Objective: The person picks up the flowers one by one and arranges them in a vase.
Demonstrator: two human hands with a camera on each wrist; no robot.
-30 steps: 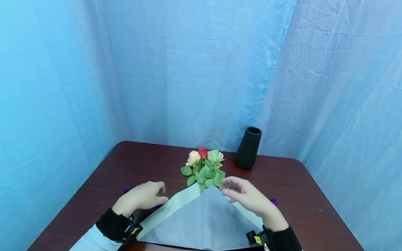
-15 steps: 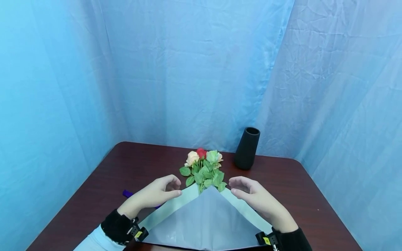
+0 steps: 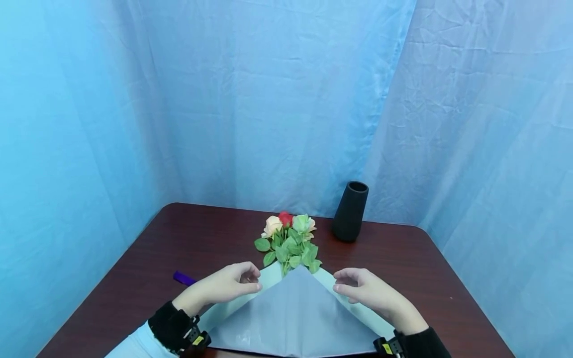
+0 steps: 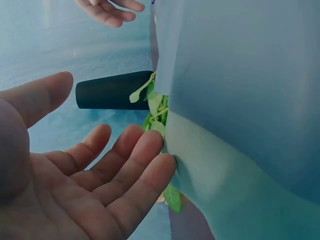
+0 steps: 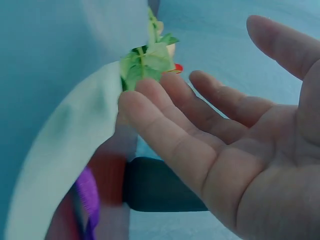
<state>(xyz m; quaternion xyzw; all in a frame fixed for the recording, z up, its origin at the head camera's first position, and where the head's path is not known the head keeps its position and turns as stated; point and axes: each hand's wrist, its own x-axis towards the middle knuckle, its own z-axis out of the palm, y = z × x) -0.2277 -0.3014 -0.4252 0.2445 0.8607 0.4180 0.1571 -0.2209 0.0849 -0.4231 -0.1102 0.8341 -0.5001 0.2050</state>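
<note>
A bunch of roses [image 3: 293,246], cream, red and pale green with leaves, lies on the table. Its stems are covered by folded wrapping paper [image 3: 291,313], grey-blue with a pale green border. My left hand [image 3: 230,284] is by the paper's left edge, fingers loosely bent and holding nothing. On the opposite side my right hand [image 3: 373,296] is over the right pale green border, likewise holding nothing. Both wrist views show spread fingers close to the paper's border; whether they touch it I cannot tell. A purple ribbon [image 3: 184,278] extends from behind my left hand.
A black vase [image 3: 351,211] stands behind and right of the roses, near the far edge of the dark wooden table [image 3: 215,228]. Blue cloth [image 3: 277,99] hangs behind the table and at its sides. Purple ribbon [image 5: 88,200] also shows in the right wrist view.
My left hand has moved right, towards the paper's edge, uncovering more purple ribbon. My right hand has shifted right and slightly nearer to me, away from the roses. The paper and roses look the same.
</note>
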